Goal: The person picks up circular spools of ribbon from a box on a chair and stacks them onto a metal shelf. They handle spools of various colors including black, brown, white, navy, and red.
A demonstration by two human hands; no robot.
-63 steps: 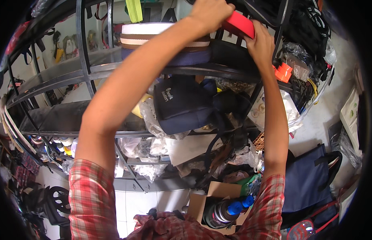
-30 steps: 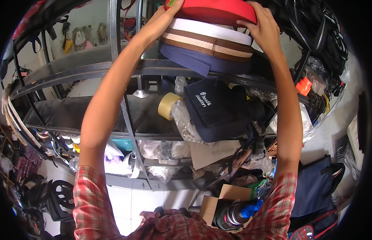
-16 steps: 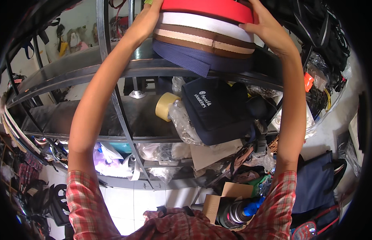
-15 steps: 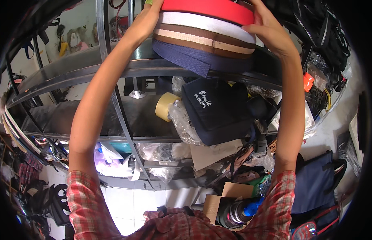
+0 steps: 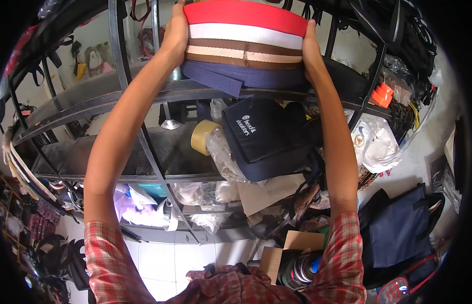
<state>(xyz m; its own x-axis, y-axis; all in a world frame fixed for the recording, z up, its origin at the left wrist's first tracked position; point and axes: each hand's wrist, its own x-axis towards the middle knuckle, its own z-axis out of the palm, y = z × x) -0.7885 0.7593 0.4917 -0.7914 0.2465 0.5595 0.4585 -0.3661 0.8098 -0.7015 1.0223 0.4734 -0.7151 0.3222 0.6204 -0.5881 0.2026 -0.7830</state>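
At the top of the view, a stack of wide webbing rolls rests on the upper shelf: a red roll, a white roll, a brown roll with a cream stripe and a navy blue roll whose loose end slants across its front. My left hand presses against the stack's left side. On the opposite side my right hand lies along the rolls, so the stack is clasped between both. The fingertips are mostly hidden behind the rolls.
The black metal shelf rack has uprights between the levels. Below the rolls sit a dark blue bag, a tape roll and plastic bags. An open cardboard box stands low near my right arm; a navy bag lies at right.
The rolls appear further left and a bit lower in view. My right hand has shifted from its grip with the thumb over the front to lying along the stack's side.
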